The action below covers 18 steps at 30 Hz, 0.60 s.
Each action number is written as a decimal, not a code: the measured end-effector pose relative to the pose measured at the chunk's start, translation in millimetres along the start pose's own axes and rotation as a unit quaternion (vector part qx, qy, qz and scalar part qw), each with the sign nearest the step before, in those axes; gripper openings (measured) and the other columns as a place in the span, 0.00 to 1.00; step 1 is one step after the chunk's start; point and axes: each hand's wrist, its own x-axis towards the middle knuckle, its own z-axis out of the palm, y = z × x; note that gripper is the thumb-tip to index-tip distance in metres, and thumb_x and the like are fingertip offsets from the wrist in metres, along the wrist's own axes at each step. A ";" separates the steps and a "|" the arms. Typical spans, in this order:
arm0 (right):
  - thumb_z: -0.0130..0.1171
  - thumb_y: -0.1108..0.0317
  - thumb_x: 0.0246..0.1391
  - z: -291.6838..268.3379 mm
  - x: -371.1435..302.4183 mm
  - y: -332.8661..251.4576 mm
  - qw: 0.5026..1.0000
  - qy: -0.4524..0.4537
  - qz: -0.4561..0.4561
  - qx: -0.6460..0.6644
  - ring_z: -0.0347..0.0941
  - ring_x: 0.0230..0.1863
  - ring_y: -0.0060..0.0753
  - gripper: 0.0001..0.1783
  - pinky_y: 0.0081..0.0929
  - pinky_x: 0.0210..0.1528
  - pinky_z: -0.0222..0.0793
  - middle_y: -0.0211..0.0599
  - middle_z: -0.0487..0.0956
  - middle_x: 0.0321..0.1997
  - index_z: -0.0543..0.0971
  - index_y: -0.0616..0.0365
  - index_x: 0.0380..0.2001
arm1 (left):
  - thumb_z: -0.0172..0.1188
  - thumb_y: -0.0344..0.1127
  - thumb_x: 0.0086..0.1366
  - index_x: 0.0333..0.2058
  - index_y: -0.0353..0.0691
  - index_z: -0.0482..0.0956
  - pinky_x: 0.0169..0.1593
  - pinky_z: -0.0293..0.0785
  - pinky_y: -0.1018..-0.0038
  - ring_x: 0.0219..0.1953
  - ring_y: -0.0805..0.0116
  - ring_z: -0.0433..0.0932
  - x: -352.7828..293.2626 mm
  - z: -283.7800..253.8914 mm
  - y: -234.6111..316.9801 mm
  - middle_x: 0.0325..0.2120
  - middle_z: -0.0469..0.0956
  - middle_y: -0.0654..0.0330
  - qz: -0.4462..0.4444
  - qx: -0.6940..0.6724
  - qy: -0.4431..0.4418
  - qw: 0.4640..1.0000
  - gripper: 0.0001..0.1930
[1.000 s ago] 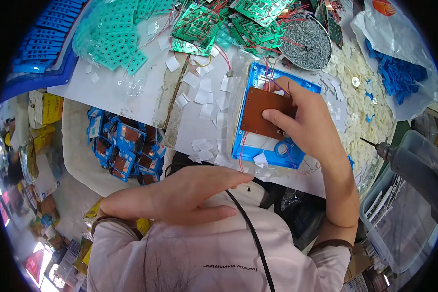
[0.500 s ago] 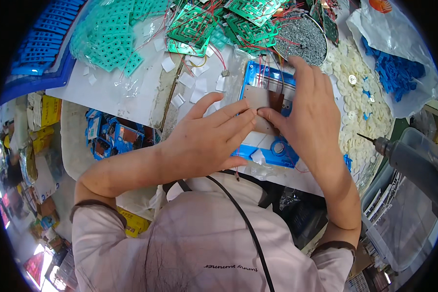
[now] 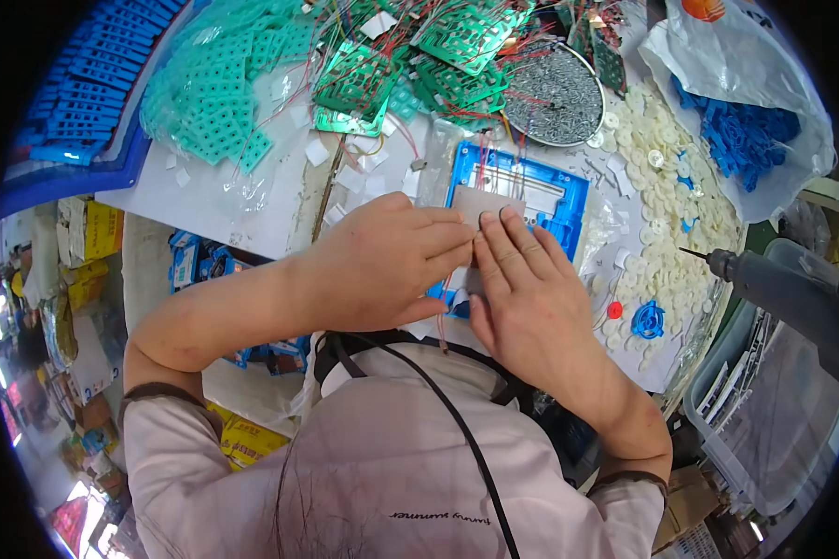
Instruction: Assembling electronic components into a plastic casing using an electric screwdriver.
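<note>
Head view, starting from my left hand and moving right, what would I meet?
Left hand → right hand → red piece → round blue piece → drill-like tool.

Loose parts and containers are crowding a white-topped workbench (image 3: 210,212).
At ten o'clock, narrow blue plastic strips (image 3: 103,79) are lying in rows; toward eleven, mint-green dotted sheets (image 3: 219,84) are spreading out. Red-wired green circuit boards (image 3: 354,79) are piling up at twelve, and a round metal-rimmed dish (image 3: 602,101) is holding small silver metal parts (image 3: 552,98) at one. At two, a white plastic bag (image 3: 722,56) is holding blue plastic pieces (image 3: 750,135) beside scattered cream round discs (image 3: 657,186). A grey powered screwdriver (image 3: 783,307) is pointing inward from three; a clear plastic bin (image 3: 792,447) is sitting at four.
</note>
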 end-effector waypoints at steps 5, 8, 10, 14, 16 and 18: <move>0.59 0.59 0.53 1.0 1.3 -2.2 1.000 0.020 -0.008 -0.010 0.68 0.65 0.53 0.29 0.53 0.69 0.57 0.56 0.75 0.61 0.79 0.73 0.51 | 0.68 0.37 0.56 0.36 0.43 0.83 0.44 0.72 0.64 0.43 0.57 0.79 59.5 -29.3 -47.1 0.38 0.80 0.60 -0.007 -0.002 0.144 0.990 0.10; 0.59 0.59 0.52 -1.9 4.4 -8.4 1.000 0.022 0.007 -0.006 0.68 0.63 0.52 0.27 0.53 0.68 0.57 0.55 0.75 0.60 0.80 0.73 0.48 | 0.67 0.34 0.56 0.30 0.43 0.81 0.43 0.72 0.64 0.40 0.58 0.77 128.5 -32.0 -83.2 0.31 0.77 0.62 0.059 0.142 0.207 0.966 0.05; 0.59 0.59 0.52 -1.9 5.2 -7.5 1.000 0.028 0.012 -0.004 0.68 0.62 0.52 0.26 0.54 0.68 0.57 0.55 0.75 0.59 0.81 0.73 0.46 | 0.66 0.35 0.56 0.29 0.45 0.82 0.46 0.70 0.63 0.41 0.62 0.77 159.5 -20.8 -98.7 0.31 0.76 0.64 0.111 0.198 0.171 0.959 0.04; 0.62 0.60 0.51 -1.4 2.0 -8.0 0.999 0.006 0.031 0.012 0.65 0.66 0.51 0.29 0.56 0.69 0.55 0.52 0.72 0.62 0.78 0.72 0.52 | 0.63 0.37 0.57 0.28 0.49 0.84 0.51 0.69 0.61 0.44 0.66 0.77 184.6 -8.8 -96.8 0.33 0.78 0.67 0.118 0.301 0.102 0.941 0.03; 0.63 0.60 0.50 -0.1 1.6 -8.0 0.999 0.014 0.032 0.021 0.64 0.66 0.52 0.29 0.56 0.69 0.55 0.52 0.71 0.63 0.77 0.72 0.52 | 0.61 0.38 0.58 0.28 0.50 0.85 0.52 0.69 0.60 0.45 0.67 0.78 187.4 -6.2 -96.5 0.34 0.79 0.67 0.111 0.317 0.109 0.935 0.05; 0.65 0.62 0.49 -1.4 2.1 -7.2 0.999 0.023 0.030 0.034 0.64 0.65 0.53 0.29 0.57 0.68 0.56 0.52 0.71 0.62 0.77 0.71 0.51 | 0.59 0.38 0.60 0.27 0.50 0.85 0.52 0.69 0.61 0.45 0.67 0.78 187.9 -0.4 -102.1 0.34 0.80 0.67 0.111 0.297 0.163 0.934 0.07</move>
